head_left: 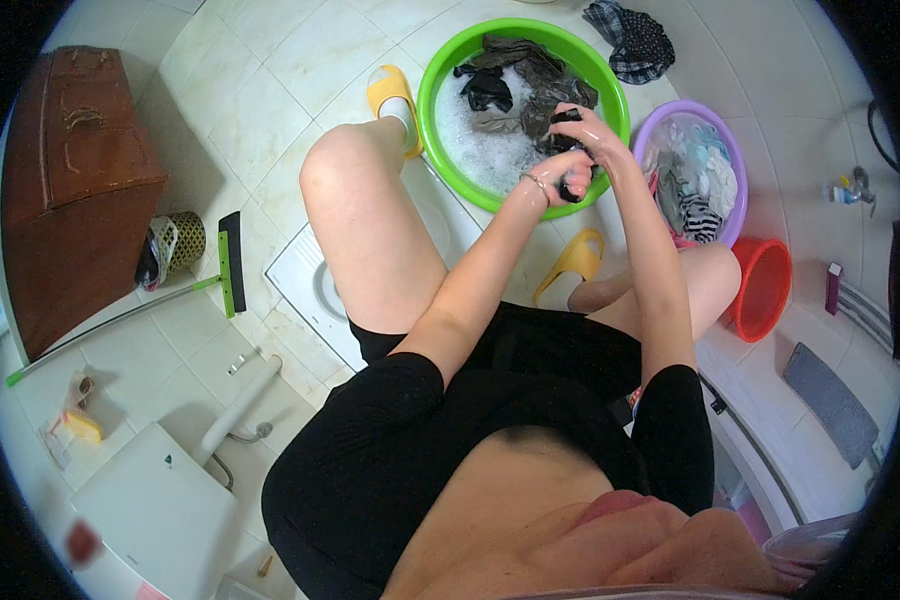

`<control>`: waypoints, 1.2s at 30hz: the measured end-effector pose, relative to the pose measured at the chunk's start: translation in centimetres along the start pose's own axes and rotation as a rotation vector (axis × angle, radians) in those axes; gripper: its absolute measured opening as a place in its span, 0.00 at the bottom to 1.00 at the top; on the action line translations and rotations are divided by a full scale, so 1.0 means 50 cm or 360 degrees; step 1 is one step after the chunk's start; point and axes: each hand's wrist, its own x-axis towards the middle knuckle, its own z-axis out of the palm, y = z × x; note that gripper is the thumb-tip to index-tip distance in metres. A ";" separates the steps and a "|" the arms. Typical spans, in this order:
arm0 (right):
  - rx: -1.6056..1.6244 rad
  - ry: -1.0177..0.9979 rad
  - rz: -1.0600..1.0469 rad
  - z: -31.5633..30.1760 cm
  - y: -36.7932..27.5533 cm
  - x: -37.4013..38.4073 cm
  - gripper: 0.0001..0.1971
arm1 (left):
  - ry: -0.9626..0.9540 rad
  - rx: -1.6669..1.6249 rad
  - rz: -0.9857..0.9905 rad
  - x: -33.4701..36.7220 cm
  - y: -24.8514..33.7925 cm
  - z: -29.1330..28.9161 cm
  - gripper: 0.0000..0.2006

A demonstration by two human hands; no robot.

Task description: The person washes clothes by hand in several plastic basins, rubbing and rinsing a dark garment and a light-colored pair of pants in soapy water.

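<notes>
Both my hands are closed around a black wet cloth [558, 144] over the right side of a green basin [426, 125]. My left hand [562, 178], with a bracelet at the wrist, grips the nearer part. Just beyond it, my right hand [592, 133] holds the farther part. Dark ends of the cloth stick out past my fingers; the rest is hidden in my grip. Inside the basin, foamy water [485, 160] surrounds dark grey-brown clothes [545, 70] and a black piece of cloth [487, 90].
Right of the green basin stands a purple basin [738, 180] of mixed laundry, with a red bucket [765, 290] nearer me. Dark patterned cloth [638, 45] lies on the floor behind. A squeegee [230, 265] and brown cabinet [95, 200] are at left. A tap [855, 190] juts from the right wall.
</notes>
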 end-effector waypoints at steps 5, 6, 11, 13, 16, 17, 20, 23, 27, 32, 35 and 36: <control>-0.0733 0.0133 -0.0133 0.040 0.015 0.012 0.11 | 0.0393 0.0299 0.0328 0.039 -0.023 -0.068 0.08; -0.0861 0.0181 -0.0220 0.042 0.025 0.013 0.14 | 0.0577 0.0433 0.0457 0.048 -0.033 -0.071 0.08; -0.1214 0.0384 -0.0142 0.091 0.046 0.017 0.16 | 0.0950 0.0599 0.0740 0.056 -0.056 -0.114 0.10; -0.1279 0.0475 -0.0100 0.081 0.072 0.013 0.16 | 0.1161 0.0805 0.0827 0.053 -0.075 -0.105 0.11; -0.1226 0.0557 -0.0064 0.088 0.076 0.009 0.20 | 0.1284 0.1010 0.0987 0.047 -0.078 -0.109 0.10; -0.1205 0.0527 -0.0069 0.092 0.073 0.006 0.23 | 0.1287 0.1009 0.0996 0.044 -0.070 -0.113 0.10; -0.1075 0.0428 0.0003 0.065 0.068 -0.006 0.28 | 0.1264 0.1379 0.1004 0.030 -0.041 -0.102 0.09; -0.0538 0.0145 0.0115 0.051 0.021 -0.007 0.28 | 0.1023 0.1655 0.1190 0.017 0.002 -0.126 0.11; -0.0113 0.0486 0.0364 -0.032 -0.044 -0.019 0.18 | 0.1071 0.1415 0.1052 0.003 0.020 -0.061 0.24; 0.0489 0.0804 -0.0089 -0.236 -0.147 0.037 0.19 | 0.0946 0.0908 0.1085 -0.006 0.084 -0.079 0.24; 0.0948 0.0747 -0.0251 -0.345 -0.198 0.073 0.26 | 0.1100 0.0616 0.1110 0.007 0.094 -0.152 0.20; 0.0725 0.0962 -0.0130 -0.342 -0.187 0.094 0.25 | 0.1201 0.0503 0.1108 0.007 0.091 -0.179 0.17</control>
